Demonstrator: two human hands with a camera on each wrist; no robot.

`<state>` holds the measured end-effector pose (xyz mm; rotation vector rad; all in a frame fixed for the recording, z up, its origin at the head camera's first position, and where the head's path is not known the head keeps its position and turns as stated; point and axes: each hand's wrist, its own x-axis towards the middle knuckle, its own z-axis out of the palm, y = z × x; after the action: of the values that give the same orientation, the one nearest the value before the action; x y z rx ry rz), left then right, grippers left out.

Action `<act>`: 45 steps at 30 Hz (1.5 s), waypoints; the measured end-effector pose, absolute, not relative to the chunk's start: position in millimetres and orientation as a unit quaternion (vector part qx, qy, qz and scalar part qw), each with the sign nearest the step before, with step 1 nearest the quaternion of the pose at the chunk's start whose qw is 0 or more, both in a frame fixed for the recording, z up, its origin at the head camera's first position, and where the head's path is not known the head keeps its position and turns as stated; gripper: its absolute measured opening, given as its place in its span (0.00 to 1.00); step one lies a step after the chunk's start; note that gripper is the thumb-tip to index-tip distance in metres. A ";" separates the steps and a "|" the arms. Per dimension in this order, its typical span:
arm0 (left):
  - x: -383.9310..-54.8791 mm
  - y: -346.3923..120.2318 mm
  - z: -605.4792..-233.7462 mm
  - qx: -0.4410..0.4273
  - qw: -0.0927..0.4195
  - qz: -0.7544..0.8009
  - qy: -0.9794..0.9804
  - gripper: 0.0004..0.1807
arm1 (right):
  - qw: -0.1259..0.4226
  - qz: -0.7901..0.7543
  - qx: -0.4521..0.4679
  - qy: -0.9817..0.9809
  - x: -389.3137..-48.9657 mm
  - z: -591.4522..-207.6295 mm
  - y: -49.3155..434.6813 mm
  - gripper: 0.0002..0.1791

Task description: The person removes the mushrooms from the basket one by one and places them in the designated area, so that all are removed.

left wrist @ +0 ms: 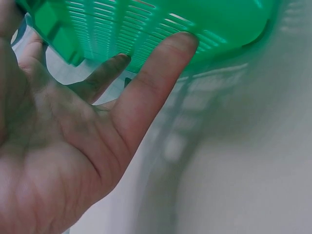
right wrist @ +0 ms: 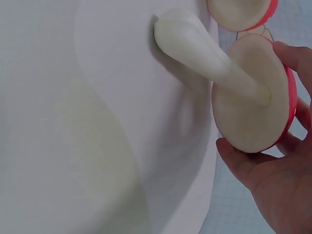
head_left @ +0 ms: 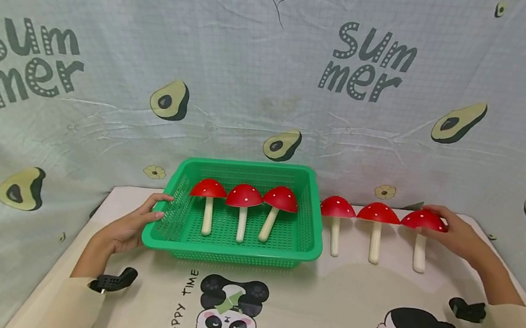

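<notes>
A green plastic basket (head_left: 232, 254) with slotted walls holds a row of three toy mushrooms, one of them the middle mushroom (head_left: 245, 198), with red, white-dotted caps and pale stems. My left hand (head_left: 124, 229) grips the basket's left rim; in the left wrist view, fingers (left wrist: 158, 73) lie against its slotted outside. Right of the basket, three more mushrooms form a row on the table. My right hand (head_left: 459, 237) holds the rightmost mushroom (head_left: 419, 257) by its cap. In the right wrist view, thumb and fingers span the cap's edge (right wrist: 243, 126), its pale underside showing.
Beside the basket's right wall is a mushroom (head_left: 338, 207), then another mushroom (head_left: 379, 214). A pale cloth with panda prints covers the table (head_left: 319, 324). Behind hangs a grey-white sheet (head_left: 237, 67) with avocado prints. Black wrist devices sit on both forearms.
</notes>
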<state>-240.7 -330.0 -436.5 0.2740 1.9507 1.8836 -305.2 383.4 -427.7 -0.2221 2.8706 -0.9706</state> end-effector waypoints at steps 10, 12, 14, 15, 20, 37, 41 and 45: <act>-238.9 -329.4 -434.8 0.090 0.205 0.670 0.708 0.17 | 0.060 -0.330 -0.085 0.938 -305.3 -434.0 380.3 0.46; -239.2 -329.6 -434.8 0.093 0.206 0.669 0.708 0.17 | 0.066 -0.335 -0.087 0.936 -304.6 -433.9 381.5 0.46; -239.7 -329.3 -434.6 0.093 0.207 0.670 0.707 0.17 | 0.072 -0.341 -0.088 0.933 -303.4 -433.3 382.6 0.46; -239.9 -329.1 -434.5 0.093 0.208 0.671 0.706 0.17 | 0.074 -0.344 -0.088 0.932 -302.9 -432.9 383.1 0.46; -239.7 -328.9 -434.2 0.090 0.208 0.673 0.704 0.17 | 0.078 -0.345 -0.084 0.931 -300.1 -431.9 383.5 0.47; -240.6 -329.9 -435.2 0.096 0.205 0.668 0.708 0.16 | 0.050 -0.327 -0.053 0.942 -297.5 -426.8 387.3 0.47; -240.8 -330.0 -435.5 0.096 0.206 0.670 0.707 0.16 | 0.048 -0.321 -0.040 0.945 -297.7 -427.1 387.6 0.48; -240.3 -329.2 -435.6 0.094 0.206 0.670 0.706 0.16 | 0.038 -0.325 -0.036 0.944 -296.3 -429.4 388.7 0.46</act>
<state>-240.3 -329.2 -435.6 0.2611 1.9679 1.8678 -296.3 388.7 -429.4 -0.1102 2.8973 -0.9965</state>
